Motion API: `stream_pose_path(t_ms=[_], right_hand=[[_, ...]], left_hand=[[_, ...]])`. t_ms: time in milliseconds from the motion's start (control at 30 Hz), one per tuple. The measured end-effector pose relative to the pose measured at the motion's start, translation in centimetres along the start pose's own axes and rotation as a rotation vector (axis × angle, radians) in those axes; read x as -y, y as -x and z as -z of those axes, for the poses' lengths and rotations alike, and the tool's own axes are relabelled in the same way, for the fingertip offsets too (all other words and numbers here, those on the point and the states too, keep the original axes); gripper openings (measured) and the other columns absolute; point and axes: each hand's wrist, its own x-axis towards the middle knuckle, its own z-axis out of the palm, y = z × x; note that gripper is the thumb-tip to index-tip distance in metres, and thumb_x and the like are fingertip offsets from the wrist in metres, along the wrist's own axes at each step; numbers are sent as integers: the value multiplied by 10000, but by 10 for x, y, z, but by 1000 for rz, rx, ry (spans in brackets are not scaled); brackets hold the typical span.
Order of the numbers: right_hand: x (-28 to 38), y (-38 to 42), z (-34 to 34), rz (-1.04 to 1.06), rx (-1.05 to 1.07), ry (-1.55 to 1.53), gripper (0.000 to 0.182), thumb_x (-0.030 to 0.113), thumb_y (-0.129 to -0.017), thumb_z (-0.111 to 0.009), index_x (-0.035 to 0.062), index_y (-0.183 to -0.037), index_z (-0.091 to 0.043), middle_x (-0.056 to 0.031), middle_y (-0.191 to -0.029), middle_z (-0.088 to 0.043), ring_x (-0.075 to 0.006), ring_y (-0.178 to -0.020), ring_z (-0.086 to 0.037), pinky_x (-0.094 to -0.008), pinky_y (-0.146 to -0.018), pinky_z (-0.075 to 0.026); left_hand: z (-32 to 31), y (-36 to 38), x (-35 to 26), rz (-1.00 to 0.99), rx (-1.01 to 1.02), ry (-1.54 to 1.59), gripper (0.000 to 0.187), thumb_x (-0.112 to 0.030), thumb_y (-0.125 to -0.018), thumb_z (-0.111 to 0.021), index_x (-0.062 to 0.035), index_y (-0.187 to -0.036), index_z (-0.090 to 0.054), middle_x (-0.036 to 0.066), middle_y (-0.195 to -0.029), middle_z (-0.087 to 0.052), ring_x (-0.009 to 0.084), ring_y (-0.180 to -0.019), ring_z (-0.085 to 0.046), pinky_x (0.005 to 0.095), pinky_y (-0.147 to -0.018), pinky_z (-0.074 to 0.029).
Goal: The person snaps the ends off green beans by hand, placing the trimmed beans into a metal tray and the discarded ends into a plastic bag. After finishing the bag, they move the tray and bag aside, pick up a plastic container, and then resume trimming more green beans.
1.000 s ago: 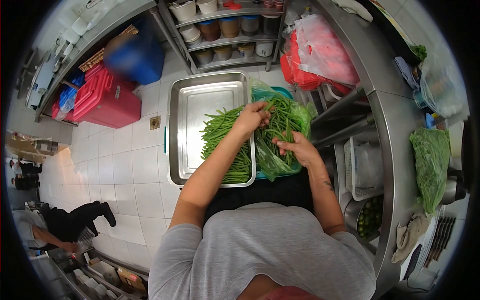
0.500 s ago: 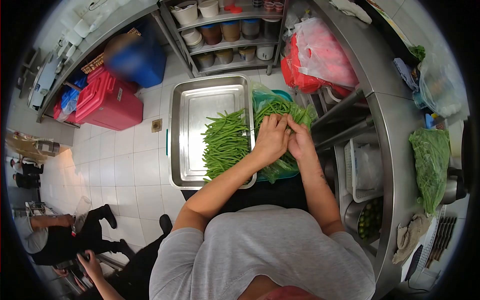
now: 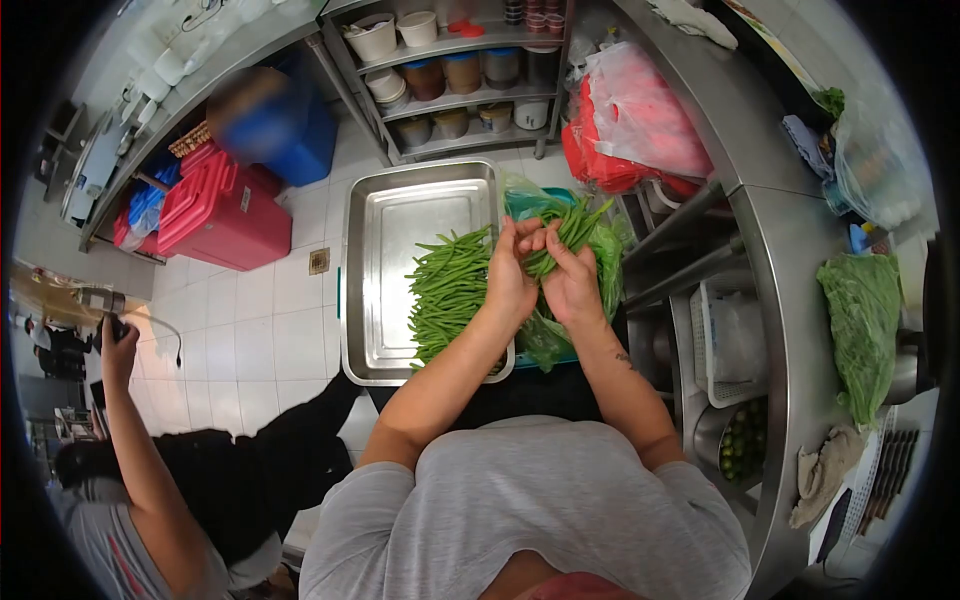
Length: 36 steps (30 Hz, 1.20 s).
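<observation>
A bunch of green beans (image 3: 577,226) sticks up from my right hand (image 3: 574,285), whose fingers are closed around it. Beside it, my left hand (image 3: 512,275) has its fingers curled against the lower left part of the bunch; its exact grip is partly hidden. Both hands are above a clear plastic bag (image 3: 608,250) in a teal tray (image 3: 560,197). To the left, a large steel tray (image 3: 375,270) carries a heap of green beans (image 3: 450,290) laid roughly side by side along its right half.
A steel counter (image 3: 800,300) runs along the right, with bagged leafy greens (image 3: 862,310) on it. Red bags (image 3: 640,130) sit beyond the trays. A shelf rack (image 3: 470,85) and a red bin (image 3: 225,215) stand farther off. A co-worker's arm (image 3: 140,450) is at lower left.
My hands have come up from the bag, turned palms inward and now show a bunch of green beans between them. The co-worker at lower left has moved closer, with an arm raised.
</observation>
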Motion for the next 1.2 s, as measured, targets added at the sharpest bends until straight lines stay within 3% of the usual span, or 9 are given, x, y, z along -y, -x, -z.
stream_pose_path(t_ms=[300,433,533,667,733,800,867,1000,1200], right_hand=[[6,4,0,-119,-129,143,340,235,-930,-540,42,-1210,-546,-18,-1115,-544,-101,-1046,-459,-274,-945,-329],[16,0,7,-243,69,283,308,264,-937,-527,35,-1138,-569,-50,-1120,-569,-104,-931,-552,-244,-750,-473],[40,-5,15,-407,214,336,292,291,-938,-524,19,-1030,-579,-128,-1140,-587,-121,-892,-596,-212,-583,-512],[47,-8,24,-529,260,356,305,316,-953,-496,16,-969,-551,-141,-1006,-606,-136,-781,-623,-225,-505,-507],[37,-11,29,-387,217,379,288,304,-958,-492,19,-954,-528,-112,-903,-590,-148,-733,-614,-254,-529,-503],[22,-13,31,-95,119,419,254,277,-961,-496,24,-955,-499,-69,-795,-549,-151,-663,-589,-279,-536,-485],[38,-11,22,-205,113,372,216,244,-958,-509,30,-964,-484,-37,-735,-486,-146,-621,-547,-289,-540,-460],[40,-8,16,-348,162,316,188,195,-948,-533,34,-1015,-462,-19,-691,-440,-126,-559,-463,-288,-523,-428],[39,-5,20,-370,197,362,197,214,-947,-535,43,-1026,-476,-30,-706,-478,-126,-577,-484,-279,-543,-431]], left_hand=[[4,29,-8,-298,293,-1226,571,-163,-856,-546,33,-1346,-328,232,-1120,-531,396,-1113,-487,406,-975,-372],[7,21,2,-459,281,-1141,385,-145,-910,-474,7,-1258,-413,138,-992,-554,245,-802,-555,314,-716,-456],[5,25,-9,261,363,-665,306,-197,-935,-465,-38,-1195,-439,73,-892,-531,174,-713,-518,283,-632,-440],[4,27,-4,317,370,-546,352,-268,-941,-490,-39,-1206,-447,69,-902,-535,152,-727,-536,290,-614,-452],[19,18,1,-424,430,-1233,352,-267,-936,-506,-23,-1188,-470,82,-912,-562,156,-736,-554,292,-615,-455],[29,12,-8,-557,462,-1567,356,-265,-917,-535,-5,-1158,-499,123,-911,-595,220,-734,-576,331,-643,-461],[12,16,-56,-25,500,-1566,364,-262,-884,-577,15,-1116,-535,191,-899,-634,344,-722,-600,407,-698,-471],[-1,3,-76,-410,113,-1195,203,-162,-882,-586,3,-995,-554,110,-769,-606,225,-663,-589,341,-629,-469],[-11,-7,-84,-139,171,-1071,108,-102,-904,-560,-22,-968,-529,0,-745,-537,77,-634,-516,221,-557,-407]])
